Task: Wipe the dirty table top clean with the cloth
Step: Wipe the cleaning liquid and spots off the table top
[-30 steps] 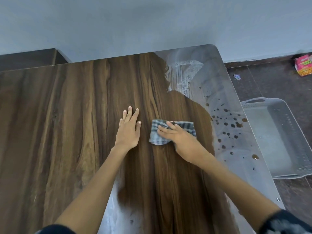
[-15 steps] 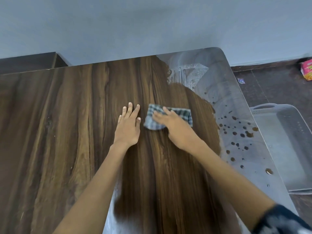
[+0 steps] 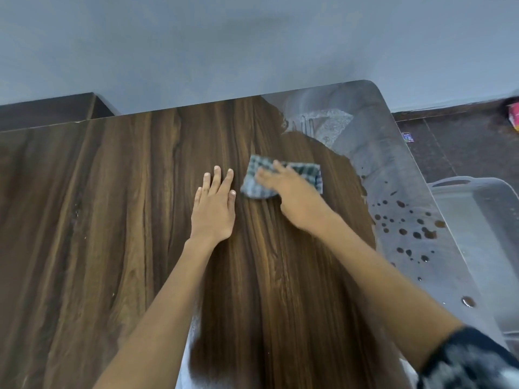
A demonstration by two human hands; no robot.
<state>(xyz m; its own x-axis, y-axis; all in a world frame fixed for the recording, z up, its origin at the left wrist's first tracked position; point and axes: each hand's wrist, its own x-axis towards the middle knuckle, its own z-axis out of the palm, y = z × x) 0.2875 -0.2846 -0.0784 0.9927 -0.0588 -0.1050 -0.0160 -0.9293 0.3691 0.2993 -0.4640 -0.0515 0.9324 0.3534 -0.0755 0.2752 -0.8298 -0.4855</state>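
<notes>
A dark wood-grain table top fills the view. My right hand presses flat on a folded blue-and-white checked cloth near the table's middle, fingers straight and pointing left. Flat on the bare wood just left of the cloth lies my left hand, fingers together. Along the table's right side, where the surface shines pale, dark brown droplets are scattered. A whitish smear sits at the far right corner.
A grey plastic tray stands on the dark floor beside the table's right edge. A pink packet and a small wrapper lie on the floor further back. A grey wall runs behind the table.
My right hand has slid the cloth away from me toward the far edge. My left hand has stayed flat in about the same place.
</notes>
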